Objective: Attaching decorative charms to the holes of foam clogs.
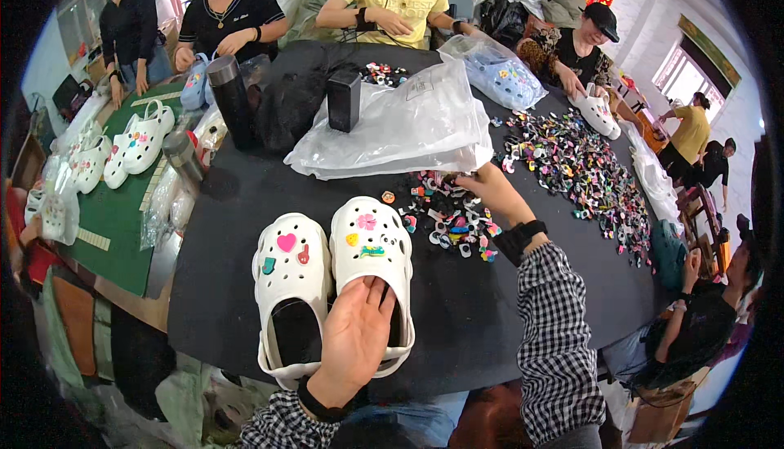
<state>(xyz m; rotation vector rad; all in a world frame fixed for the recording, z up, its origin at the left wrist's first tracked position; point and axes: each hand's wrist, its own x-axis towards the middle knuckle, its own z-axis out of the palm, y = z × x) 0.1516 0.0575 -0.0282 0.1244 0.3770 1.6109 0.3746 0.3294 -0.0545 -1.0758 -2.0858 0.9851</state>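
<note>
Two white clogs stand side by side before me, toes away. The left clog (287, 263) bears a pink heart, a red hand-shaped charm and a teal charm. On the right clog (371, 241) sit a pink flower, a yellow charm, a black-and-white charm and a green-and-blue one. My left hand (358, 331) lies palm up in the right clog's opening, fingers stretched toward the toe, tips hidden under the upper. My right hand (500, 196) reaches into a small pile of shoe charms (457, 224), fingers drawn together; what they pinch, if anything, is hidden.
Beyond the small pile lies a clear plastic bag (392, 135) with a black box (344, 100) on it. A larger charm heap (580, 171) spreads rightward. A black flask (231, 102) and steel cup (184, 155) stand left. Several co-workers sit or stand around the table.
</note>
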